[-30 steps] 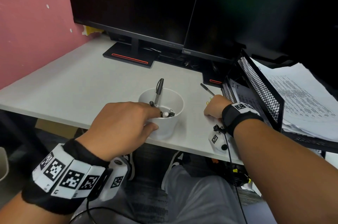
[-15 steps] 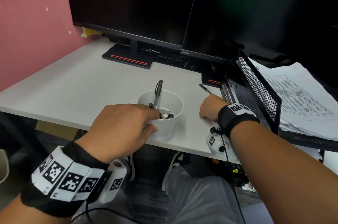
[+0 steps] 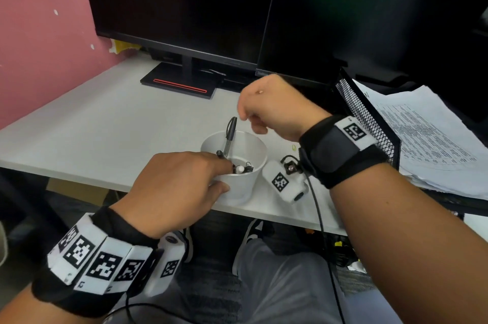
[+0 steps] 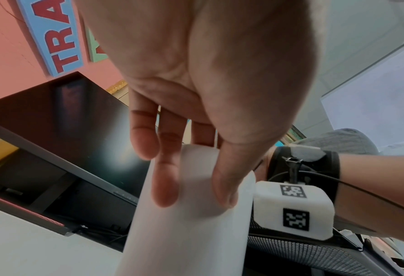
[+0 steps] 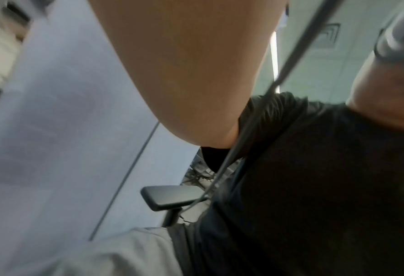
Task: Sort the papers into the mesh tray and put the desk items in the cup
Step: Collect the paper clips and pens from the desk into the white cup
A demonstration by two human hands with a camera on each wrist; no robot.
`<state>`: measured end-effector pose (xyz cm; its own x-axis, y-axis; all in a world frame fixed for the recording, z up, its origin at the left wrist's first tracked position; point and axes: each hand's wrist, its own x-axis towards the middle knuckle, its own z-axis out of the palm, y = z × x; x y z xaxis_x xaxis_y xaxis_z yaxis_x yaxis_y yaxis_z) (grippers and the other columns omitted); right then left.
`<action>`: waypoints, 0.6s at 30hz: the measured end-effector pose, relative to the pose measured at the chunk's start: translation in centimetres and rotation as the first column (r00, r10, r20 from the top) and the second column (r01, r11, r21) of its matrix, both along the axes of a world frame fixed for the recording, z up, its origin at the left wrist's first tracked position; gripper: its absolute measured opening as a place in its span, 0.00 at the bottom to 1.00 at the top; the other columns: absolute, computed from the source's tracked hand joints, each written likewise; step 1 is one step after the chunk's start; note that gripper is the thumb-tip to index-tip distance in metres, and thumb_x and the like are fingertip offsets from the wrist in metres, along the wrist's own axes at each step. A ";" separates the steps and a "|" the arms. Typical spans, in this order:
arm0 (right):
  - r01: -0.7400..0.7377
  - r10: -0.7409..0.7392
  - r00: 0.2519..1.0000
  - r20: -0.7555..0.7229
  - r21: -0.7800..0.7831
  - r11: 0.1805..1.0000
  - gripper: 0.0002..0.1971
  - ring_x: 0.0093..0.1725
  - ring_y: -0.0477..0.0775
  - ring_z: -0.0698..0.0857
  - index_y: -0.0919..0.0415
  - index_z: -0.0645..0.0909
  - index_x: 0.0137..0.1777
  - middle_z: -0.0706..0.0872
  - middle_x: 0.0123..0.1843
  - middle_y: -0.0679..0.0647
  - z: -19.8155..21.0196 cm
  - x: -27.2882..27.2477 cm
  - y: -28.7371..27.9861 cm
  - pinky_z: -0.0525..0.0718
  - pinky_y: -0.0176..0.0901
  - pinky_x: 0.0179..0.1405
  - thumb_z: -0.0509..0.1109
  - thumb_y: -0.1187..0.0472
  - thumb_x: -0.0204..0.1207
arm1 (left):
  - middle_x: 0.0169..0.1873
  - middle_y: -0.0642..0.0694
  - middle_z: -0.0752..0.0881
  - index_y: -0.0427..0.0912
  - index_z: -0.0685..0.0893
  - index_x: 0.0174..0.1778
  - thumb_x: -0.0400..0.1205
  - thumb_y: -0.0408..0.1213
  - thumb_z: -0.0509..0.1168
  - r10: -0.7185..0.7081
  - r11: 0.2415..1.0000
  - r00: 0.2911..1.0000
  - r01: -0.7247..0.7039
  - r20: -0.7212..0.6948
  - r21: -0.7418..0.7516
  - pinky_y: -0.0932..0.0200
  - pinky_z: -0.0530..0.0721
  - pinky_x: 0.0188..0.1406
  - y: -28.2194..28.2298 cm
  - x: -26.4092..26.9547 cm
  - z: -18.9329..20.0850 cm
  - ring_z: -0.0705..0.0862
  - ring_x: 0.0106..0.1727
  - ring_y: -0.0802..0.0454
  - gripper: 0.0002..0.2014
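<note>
- Head view: white cup (image 3: pixel 239 178) near the front edge of the desk (image 3: pixel 105 133), a black pen (image 3: pixel 229 136) and small clips standing in it.
- Left hand (image 3: pixel 174 191): fingers curled round the cup wall, steadying it.
- Right hand (image 3: pixel 274 109): raised above the cup's far rim, fingers bunched; contents cannot be told.
- Step, as judged: release any item squarely over the opening, keeping the cup braced.
- Mesh tray (image 3: pixel 367 117): right of the cup, papers (image 3: pixel 427 138) lying on it.

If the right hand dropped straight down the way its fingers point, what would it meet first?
Most likely the black pen standing in the white cup, or the cup's rim. The right hand hovers just above and behind them; depth is unclear.
</note>
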<state>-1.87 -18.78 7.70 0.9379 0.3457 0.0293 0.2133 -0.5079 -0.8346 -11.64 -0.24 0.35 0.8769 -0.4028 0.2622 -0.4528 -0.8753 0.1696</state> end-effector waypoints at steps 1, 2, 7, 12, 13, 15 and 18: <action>-0.046 0.050 0.999 0.023 -0.143 0.989 0.14 0.20 0.50 0.75 0.64 0.86 0.30 0.77 0.17 0.47 0.1 -0.4 0.5 0.77 0.39 0.26 0.67 0.75 0.74 | 0.44 0.62 0.88 0.65 0.83 0.56 0.80 0.53 0.68 -0.001 1.000 1.000 0.001 0.000 -0.005 0.59 0.68 0.27 0.0 -0.1 0.1 0.88 0.43 0.55 0.09; -0.086 0.095 0.995 0.024 -0.250 0.964 0.13 0.21 0.48 0.77 0.63 0.88 0.32 0.80 0.17 0.46 0.0 -0.7 0.9 0.78 0.38 0.26 0.67 0.73 0.76 | 0.44 0.62 0.88 0.65 0.83 0.56 0.80 0.53 0.68 -0.001 1.000 1.000 0.001 0.001 -0.007 0.59 0.68 0.26 0.0 -0.1 0.2 0.88 0.42 0.55 0.09; -0.173 0.182 0.983 0.008 -0.263 0.949 0.08 0.39 0.46 0.93 0.66 0.94 0.43 0.96 0.39 0.56 -0.2 -1.0 0.9 0.93 0.39 0.47 0.73 0.70 0.79 | 0.42 0.61 0.87 0.62 0.83 0.53 0.82 0.55 0.66 0.019 1.000 1.000 -0.019 -0.005 0.021 0.64 0.63 0.26 0.2 0.0 0.1 0.86 0.42 0.55 0.07; 0.012 -0.008 0.994 0.108 -0.034 0.999 0.08 0.34 0.51 0.92 0.76 0.88 0.42 0.91 0.32 0.57 0.3 0.7 -1.5 0.93 0.48 0.40 0.72 0.72 0.80 | 0.43 0.61 0.89 0.62 0.85 0.52 0.80 0.54 0.68 0.013 1.000 1.000 -0.013 0.005 0.006 0.67 0.59 0.25 0.5 0.0 0.0 0.88 0.41 0.53 0.07; 0.103 -0.107 0.988 0.115 0.035 0.994 0.08 0.33 0.51 0.90 0.77 0.87 0.42 0.88 0.32 0.57 0.1 1.5 -2.4 0.91 0.48 0.37 0.72 0.72 0.80 | 0.42 0.61 0.89 0.62 0.85 0.51 0.79 0.53 0.69 0.012 1.000 1.000 -0.012 0.011 0.001 0.68 0.58 0.24 0.6 0.0 0.0 0.88 0.40 0.52 0.07; 0.298 -0.313 0.944 0.100 0.140 0.944 0.07 0.36 0.55 0.88 0.74 0.87 0.43 0.87 0.36 0.61 -0.7 3.0 -4.3 0.90 0.48 0.37 0.73 0.70 0.81 | 0.41 0.61 0.89 0.62 0.85 0.51 0.79 0.53 0.70 0.011 1.000 1.000 -0.011 0.020 -0.011 0.68 0.57 0.24 0.8 0.0 0.0 0.88 0.38 0.52 0.06; 0.527 -0.532 0.847 0.007 0.125 0.840 0.05 0.39 0.61 0.91 0.67 0.87 0.43 0.89 0.39 0.64 -2.8 5.4 -7.6 0.93 0.49 0.41 0.73 0.68 0.80 | 0.42 0.61 0.89 0.63 0.86 0.52 0.79 0.53 0.69 0.012 1.000 1.000 -0.011 0.029 -0.015 0.69 0.57 0.24 1.2 0.2 -0.1 0.88 0.38 0.53 0.07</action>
<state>3.58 -26.39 4.90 0.9742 -0.2115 0.0785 -0.0270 -0.4549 -0.8901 -11.47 0.96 0.26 0.8734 -0.3886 0.2934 -0.4477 -0.8779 0.1700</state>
